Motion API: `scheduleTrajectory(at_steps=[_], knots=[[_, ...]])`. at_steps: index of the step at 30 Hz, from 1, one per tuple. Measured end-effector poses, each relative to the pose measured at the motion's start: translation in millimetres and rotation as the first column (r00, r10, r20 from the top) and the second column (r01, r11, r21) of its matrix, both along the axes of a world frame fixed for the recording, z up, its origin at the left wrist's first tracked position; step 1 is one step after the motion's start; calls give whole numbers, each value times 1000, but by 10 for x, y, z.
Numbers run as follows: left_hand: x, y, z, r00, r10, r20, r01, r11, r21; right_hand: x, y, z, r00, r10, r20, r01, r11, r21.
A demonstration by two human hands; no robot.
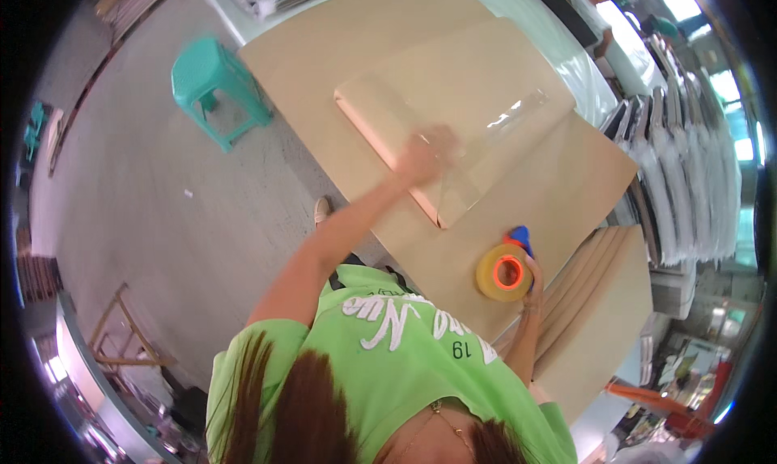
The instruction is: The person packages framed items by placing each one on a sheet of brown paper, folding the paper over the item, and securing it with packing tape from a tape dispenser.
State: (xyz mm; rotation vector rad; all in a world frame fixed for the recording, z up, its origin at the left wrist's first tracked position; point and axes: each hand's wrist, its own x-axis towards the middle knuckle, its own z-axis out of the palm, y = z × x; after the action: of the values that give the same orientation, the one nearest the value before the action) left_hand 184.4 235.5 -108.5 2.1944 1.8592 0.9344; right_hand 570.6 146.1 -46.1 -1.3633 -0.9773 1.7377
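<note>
A flat parcel wrapped in brown paper [388, 112] lies on a large brown sheet [558, 181] that covers the table. Clear tape [518, 114] glints on the paper's upper side. Over the parcel's near part is my left hand [429, 152], smeared by motion, so its fingers cannot be made out. At the near right, my right hand [534, 279] grips a tape dispenser [507, 271] with a wide yellowish roll, an orange hub and a blue part, held above the sheet's edge.
Left of the table, a green plastic stool [212, 80] stands on the grey floor. Folded brown sheets [587, 278] are stacked at the right. Beyond them, plastic-wrapped panels [676, 169] stand in a row. Another person [597, 15] is at the far right.
</note>
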Motion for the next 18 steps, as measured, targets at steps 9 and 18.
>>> scheduleTrajectory(at_steps=[9, 18], knots=[[-2034, 446, 142, 959, 193, 205, -115, 932, -343, -293, -643, -42, 97, -641, 762, 111, 767, 631], [-2986, 704, 87, 951, -171, 259, 271, 866, -420, -2443, 364, -177, 615, -638, 464, 474, 769, 428]])
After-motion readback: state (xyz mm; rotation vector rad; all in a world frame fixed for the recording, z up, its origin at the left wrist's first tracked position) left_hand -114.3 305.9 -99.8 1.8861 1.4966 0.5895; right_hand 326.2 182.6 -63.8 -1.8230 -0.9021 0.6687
